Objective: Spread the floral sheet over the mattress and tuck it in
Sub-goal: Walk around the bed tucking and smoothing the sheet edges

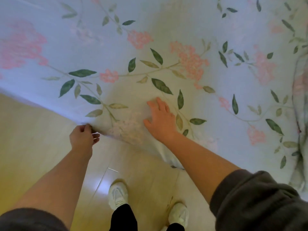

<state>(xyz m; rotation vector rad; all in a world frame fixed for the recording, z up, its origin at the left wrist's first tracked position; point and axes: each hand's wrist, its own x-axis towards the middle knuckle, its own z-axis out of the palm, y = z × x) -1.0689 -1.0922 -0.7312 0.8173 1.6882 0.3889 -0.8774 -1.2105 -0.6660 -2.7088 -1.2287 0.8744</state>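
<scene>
The floral sheet (150, 52), pale blue-green with pink blossoms and green leaves, lies across the whole bed top and hides the mattress beneath it. Its near edge hangs over the corner of the bed above the floor. My left hand (82, 137) pinches that hanging edge at the corner, fingers closed on the fabric. My right hand (160, 120) rests flat on top of the sheet just inside the corner, fingers spread, holding nothing.
A bunched-up floral cover or quilt (301, 114) lies along the right edge of the bed. Pale glossy floor tiles (41, 139) run below the bed edge. My two feet in light sneakers (118, 195) stand close to the corner.
</scene>
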